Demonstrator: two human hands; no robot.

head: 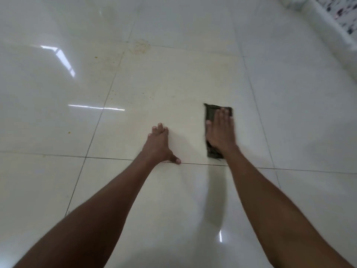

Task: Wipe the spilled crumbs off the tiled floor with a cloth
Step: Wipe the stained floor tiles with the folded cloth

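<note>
Head view: right hand (pixel 220 132) flat, fingers straight, pressing dark green folded cloth (pixel 210 113) onto glossy cream tiled floor (pixel 173 84); left hand (pixel 159 145) spread flat on floor, holding nothing; yellowish crumbs (pixel 140 46) scattered farther ahead, left of cloth

Tiled floor (pixel 173 190) glossy, smooth, pale, mirror-like glare; cloth (pixel 211 113) dark, matt, frayed edge.

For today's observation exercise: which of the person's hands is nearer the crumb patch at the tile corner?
Left. The left hand lies almost directly below the crumb patch; the right hand, pressing the dark cloth, sits farther right.
</note>
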